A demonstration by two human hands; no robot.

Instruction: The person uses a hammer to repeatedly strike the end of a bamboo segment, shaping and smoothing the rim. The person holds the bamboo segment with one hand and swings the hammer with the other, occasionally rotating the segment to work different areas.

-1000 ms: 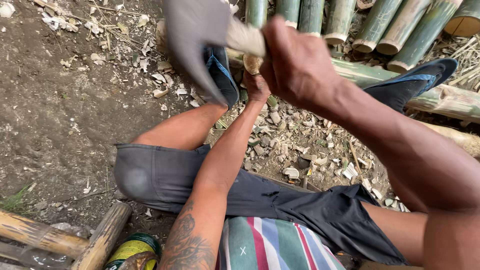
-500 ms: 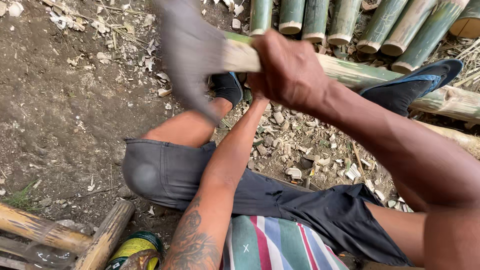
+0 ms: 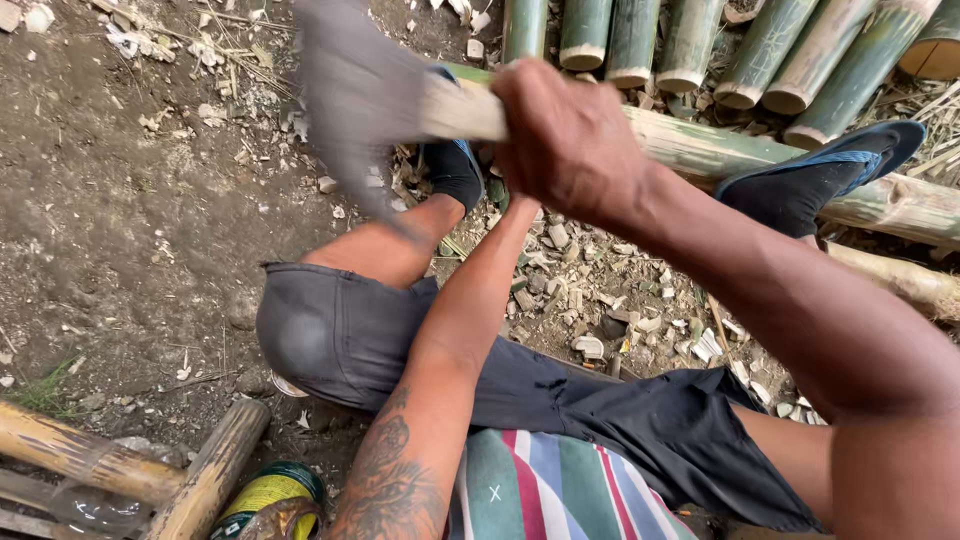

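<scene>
Gripping a pale wooden handle (image 3: 462,108) in a closed fist, the right hand (image 3: 570,140) sits far in the scene, just above the long bamboo pole (image 3: 720,145) that lies across the ground. The tool's head (image 3: 360,95) is a grey blur to the left of the fist, too smeared to tell its shape or edge. The left hand cannot be seen: the tattooed left forearm (image 3: 440,400) reaches up from the near edge and its end is hidden behind the right fist, so whether it is open or holding something I cannot tell (it seems to be down by the pole). Both feet in dark sandals (image 3: 455,170) rest against the pole, the right one (image 3: 820,180) farther right. Cut green bamboo lengths (image 3: 690,45) stand in a row at the far edge, and pale chips (image 3: 590,300) litter the dirt between the legs.

The risk, as I judge it, is the blade swinging so near the left foot and the hidden left hand; a glancing stroke off the round pole could send it into either, and loose chips underfoot could let the pole roll
</scene>
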